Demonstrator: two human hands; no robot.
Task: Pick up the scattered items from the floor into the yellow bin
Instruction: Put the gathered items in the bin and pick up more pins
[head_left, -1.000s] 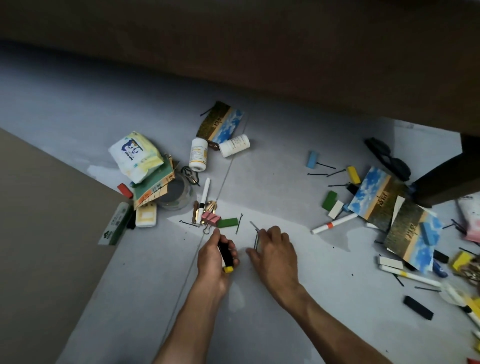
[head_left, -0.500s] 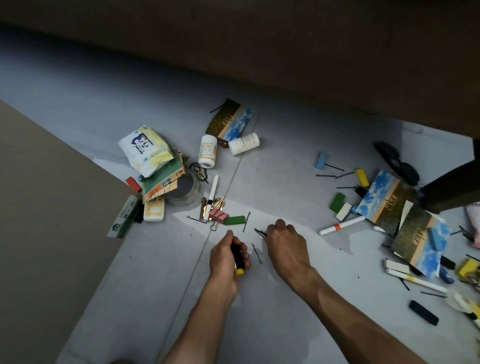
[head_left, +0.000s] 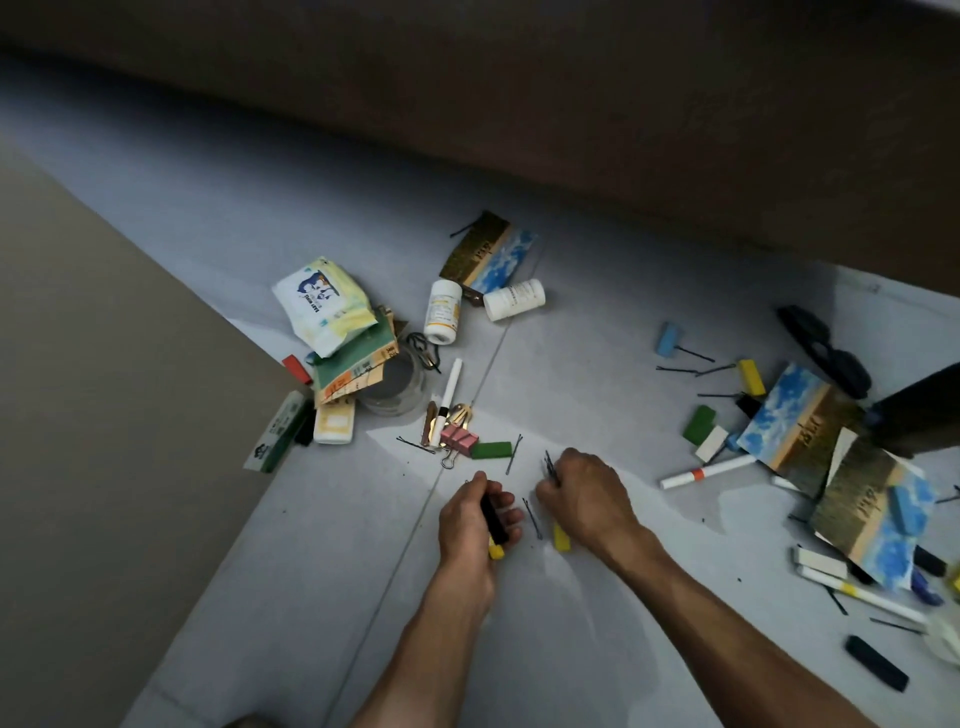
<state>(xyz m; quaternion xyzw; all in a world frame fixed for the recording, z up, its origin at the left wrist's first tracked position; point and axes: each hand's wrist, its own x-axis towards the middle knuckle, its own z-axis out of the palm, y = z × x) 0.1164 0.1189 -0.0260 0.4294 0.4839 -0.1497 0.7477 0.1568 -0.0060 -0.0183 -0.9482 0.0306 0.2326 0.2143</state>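
Left hand (head_left: 475, 519): low centre of view, curled shut around a black block (head_left: 493, 517) with a yellow block (head_left: 496, 551) poking out below the fist.
Right hand (head_left: 587, 499): just at 3 o'clock of the left hand, fingers pinched on a small bunch of black hairpins (head_left: 550, 465) that stick out toward 12 o'clock.
Between the hands: one loose hairpin (head_left: 533, 517) lies on the floor (head_left: 571, 364); a second yellow block (head_left: 561, 538) lies partly under the right hand's heel.
12 o'clock of the hands: green block (head_left: 491, 450), pink binder clip (head_left: 458, 440), white marker (head_left: 449, 387), all close together.
11 o'clock cluster: tissue pack (head_left: 324, 304) on top of a pile of card packets, tape roll (head_left: 395, 387) beside it, two white pill bottles (head_left: 443, 310) further toward 12.
3 o'clock spread: red-banded marker (head_left: 706, 472), blue-sky booklets (head_left: 789, 415), coloured blocks, more hairpins, sunglasses (head_left: 823, 348).
Yellow bin: not in the frame; place cannot be told.
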